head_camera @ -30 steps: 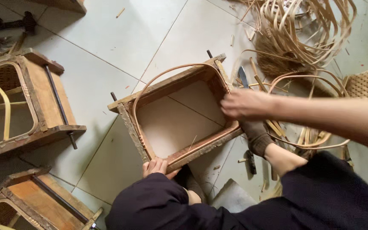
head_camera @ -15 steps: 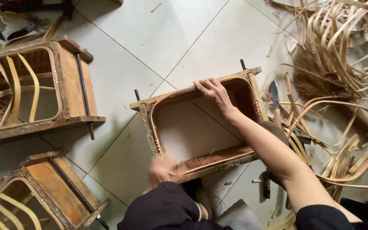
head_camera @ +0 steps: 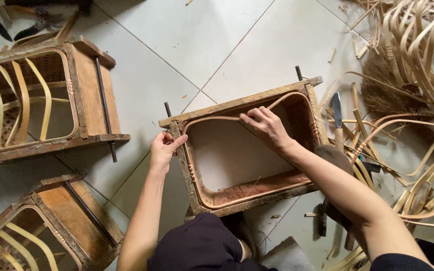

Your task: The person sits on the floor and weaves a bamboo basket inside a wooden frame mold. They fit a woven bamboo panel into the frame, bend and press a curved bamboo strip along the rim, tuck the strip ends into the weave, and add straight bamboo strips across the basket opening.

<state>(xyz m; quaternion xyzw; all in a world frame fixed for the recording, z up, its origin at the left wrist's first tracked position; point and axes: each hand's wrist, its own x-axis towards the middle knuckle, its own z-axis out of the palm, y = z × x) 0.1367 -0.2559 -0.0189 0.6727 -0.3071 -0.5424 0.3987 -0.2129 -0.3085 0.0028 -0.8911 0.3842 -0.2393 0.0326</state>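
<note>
A wooden box-shaped mould (head_camera: 237, 106) lies on the tiled floor in front of me, with a bent bamboo strip (head_camera: 212, 119) running as a loop along its inner wall. My left hand (head_camera: 164, 149) grips the mould's left corner, thumb and fingers pinching the frame edge. My right hand (head_camera: 265, 126) reaches over from the right and presses the bamboo strip against the far inner edge, fingers curled on it. My dark-clad knee (head_camera: 202, 246) sits just below the mould.
Two more wooden moulds holding bent strips stand at the left (head_camera: 46, 100) and lower left (head_camera: 46, 226). A heap of bamboo strips (head_camera: 418, 45) and a knife (head_camera: 338, 120) lie at the right. Hand tools (head_camera: 31, 27) rest at the top left.
My right hand moved left along the far edge of the mould, from its right corner to the middle. My left hand rose from the near edge to the mould's left corner.
</note>
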